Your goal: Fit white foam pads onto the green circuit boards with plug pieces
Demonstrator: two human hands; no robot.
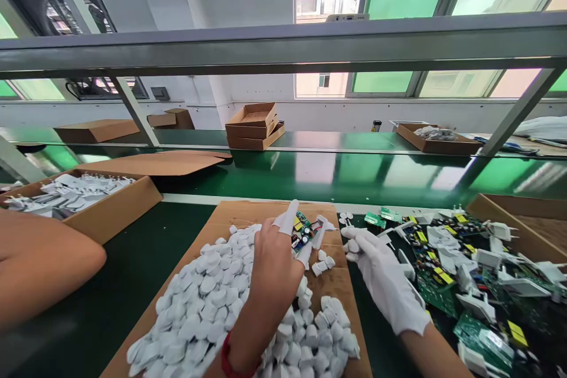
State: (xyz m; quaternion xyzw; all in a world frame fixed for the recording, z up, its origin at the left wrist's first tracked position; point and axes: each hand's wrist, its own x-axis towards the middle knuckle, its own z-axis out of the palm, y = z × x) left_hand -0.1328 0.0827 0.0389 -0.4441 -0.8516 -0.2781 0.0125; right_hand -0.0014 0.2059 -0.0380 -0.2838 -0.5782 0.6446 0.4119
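A green circuit board with yellow-topped components (302,229) is gripped in the left hand (279,254), between a forefinger and thumb covered by white finger sleeves (287,220). A white plastic piece (323,229) is seen at the board's right end; whether the two are joined cannot be told. The board is held over the far part of a brown cardboard sheet (252,211), which is laid on a dark green tabletop (177,227). Much of the sheet is covered by a heap of small white rounded pieces (199,307).

To the right, the right hand (381,277), in a white fabric glove, is poised with fingers curled beside the sheet's edge; whether anything is grasped there cannot be told. Beyond it, a jumbled pile of green boards and white plastic parts (465,271) is spread.

The step in hand is judged to be the handling of this single board; a steady hold, with its components left unpressed, is called for in the next move.
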